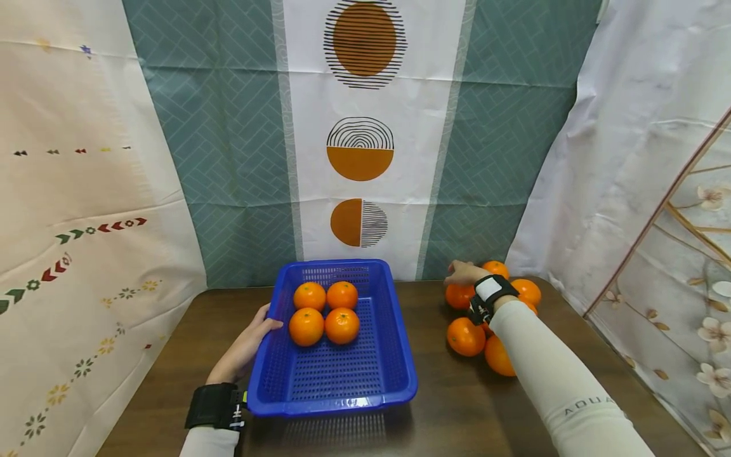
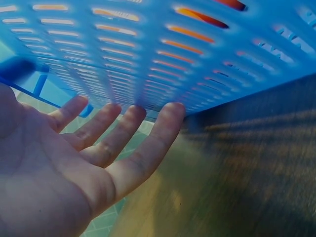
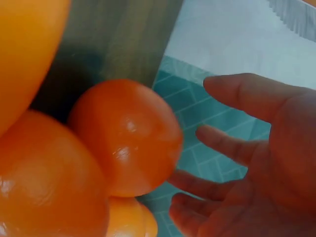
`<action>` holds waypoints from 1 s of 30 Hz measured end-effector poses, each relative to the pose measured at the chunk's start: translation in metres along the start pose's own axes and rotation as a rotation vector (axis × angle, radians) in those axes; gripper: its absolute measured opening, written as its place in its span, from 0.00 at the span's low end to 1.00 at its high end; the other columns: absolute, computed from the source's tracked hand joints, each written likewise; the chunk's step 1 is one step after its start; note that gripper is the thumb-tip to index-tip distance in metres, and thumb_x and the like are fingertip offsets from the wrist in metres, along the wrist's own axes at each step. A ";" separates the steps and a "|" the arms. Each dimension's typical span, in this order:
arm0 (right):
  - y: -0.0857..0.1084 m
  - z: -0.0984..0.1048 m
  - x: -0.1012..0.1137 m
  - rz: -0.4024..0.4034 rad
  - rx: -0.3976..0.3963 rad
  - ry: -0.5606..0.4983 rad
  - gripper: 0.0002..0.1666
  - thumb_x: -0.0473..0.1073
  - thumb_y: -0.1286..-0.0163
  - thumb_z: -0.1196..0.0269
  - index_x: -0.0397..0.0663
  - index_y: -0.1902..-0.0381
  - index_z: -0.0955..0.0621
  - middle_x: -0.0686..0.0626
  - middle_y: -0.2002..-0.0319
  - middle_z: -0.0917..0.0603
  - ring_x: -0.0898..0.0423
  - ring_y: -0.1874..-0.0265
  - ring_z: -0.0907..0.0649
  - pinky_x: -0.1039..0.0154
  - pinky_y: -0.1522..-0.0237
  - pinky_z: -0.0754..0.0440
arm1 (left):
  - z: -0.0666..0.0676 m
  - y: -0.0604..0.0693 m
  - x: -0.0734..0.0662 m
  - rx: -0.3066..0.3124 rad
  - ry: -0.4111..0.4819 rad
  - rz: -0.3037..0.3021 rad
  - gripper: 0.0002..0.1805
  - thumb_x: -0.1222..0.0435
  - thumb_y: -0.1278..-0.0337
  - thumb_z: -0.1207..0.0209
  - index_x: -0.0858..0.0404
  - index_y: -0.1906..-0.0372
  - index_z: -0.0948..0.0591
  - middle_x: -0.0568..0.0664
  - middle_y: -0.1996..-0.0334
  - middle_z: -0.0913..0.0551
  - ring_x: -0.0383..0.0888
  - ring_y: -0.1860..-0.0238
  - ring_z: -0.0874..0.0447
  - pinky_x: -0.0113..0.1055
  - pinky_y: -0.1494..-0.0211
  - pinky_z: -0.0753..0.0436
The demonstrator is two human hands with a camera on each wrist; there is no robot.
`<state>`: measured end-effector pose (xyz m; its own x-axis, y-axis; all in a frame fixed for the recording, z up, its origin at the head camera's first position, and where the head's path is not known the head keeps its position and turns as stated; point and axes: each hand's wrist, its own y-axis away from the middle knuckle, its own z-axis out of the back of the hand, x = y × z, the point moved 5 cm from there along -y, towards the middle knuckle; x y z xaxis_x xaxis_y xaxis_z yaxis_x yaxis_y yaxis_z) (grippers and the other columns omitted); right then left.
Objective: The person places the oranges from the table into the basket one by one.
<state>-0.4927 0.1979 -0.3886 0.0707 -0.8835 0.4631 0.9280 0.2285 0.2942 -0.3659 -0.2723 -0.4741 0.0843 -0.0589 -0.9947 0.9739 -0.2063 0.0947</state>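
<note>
A blue plastic basket [image 1: 365, 362] sits on the table with several oranges [image 1: 309, 325] grouped in its far left part. At the basket's left side, my left hand [image 1: 251, 339] holds the rim, the thumb over the edge and the fingers along the outside of the slotted wall. The left wrist view shows that palm and its fingers [image 2: 143, 163] against the wall. Over on the right, my right hand [image 1: 464, 274] reaches above a group of oranges. In the right wrist view its fingers are spread beside one orange [image 3: 126, 138], with nothing gripped.
Several loose oranges [image 1: 465, 336] lie close together on the dark wooden table [image 1: 440, 406], right of the basket; the right forearm partly covers them. A patterned cloth [image 1: 360, 228] hangs behind the table, and more cloth [image 1: 645, 254] borders the right side.
</note>
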 end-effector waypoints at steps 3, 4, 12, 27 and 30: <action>0.025 -0.011 -0.007 -0.152 0.016 -0.303 0.39 0.49 0.26 0.43 0.53 0.20 0.39 0.33 0.21 0.47 0.32 0.33 0.36 0.38 0.52 0.19 | -0.001 0.000 0.001 0.002 -0.003 -0.002 0.36 0.58 0.21 0.53 0.52 0.18 0.53 0.71 0.26 0.40 0.63 0.44 0.18 0.55 0.48 0.13; 0.033 -0.014 -0.009 -0.201 0.004 -0.398 0.39 0.50 0.27 0.42 0.59 0.21 0.39 0.36 0.21 0.48 0.33 0.35 0.35 0.39 0.57 0.19 | -0.001 0.000 0.001 0.002 -0.003 -0.001 0.36 0.57 0.21 0.53 0.52 0.18 0.53 0.70 0.26 0.40 0.63 0.44 0.18 0.56 0.48 0.13; 0.055 -0.024 -0.017 -0.285 -0.118 -0.511 0.21 0.51 0.33 0.40 0.51 0.46 0.28 0.43 0.48 0.34 0.42 0.52 0.29 0.54 0.68 0.29 | -0.002 -0.001 0.001 0.010 0.005 0.001 0.36 0.57 0.22 0.52 0.51 0.18 0.54 0.70 0.25 0.41 0.65 0.42 0.19 0.58 0.47 0.14; 0.061 -0.025 -0.021 -0.541 -0.175 -0.426 0.23 0.64 0.40 0.40 0.55 0.60 0.26 0.42 0.58 0.33 0.40 0.65 0.25 0.45 0.72 0.29 | 0.002 -0.002 0.002 0.000 -0.015 -0.008 0.35 0.58 0.21 0.53 0.52 0.18 0.53 0.71 0.27 0.39 0.64 0.45 0.17 0.56 0.48 0.13; 0.059 -0.027 -0.019 -0.485 -0.151 -0.410 0.20 0.59 0.39 0.40 0.57 0.54 0.25 0.40 0.54 0.34 0.40 0.63 0.25 0.46 0.71 0.28 | 0.003 -0.002 0.004 -0.001 -0.018 -0.011 0.35 0.58 0.21 0.54 0.52 0.18 0.53 0.71 0.27 0.39 0.63 0.45 0.17 0.56 0.48 0.13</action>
<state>-0.4298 0.2174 -0.4025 -0.4869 -0.6376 0.5970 0.8626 -0.2433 0.4436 -0.3682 -0.2747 -0.4781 0.0698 -0.0742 -0.9948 0.9750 -0.2059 0.0838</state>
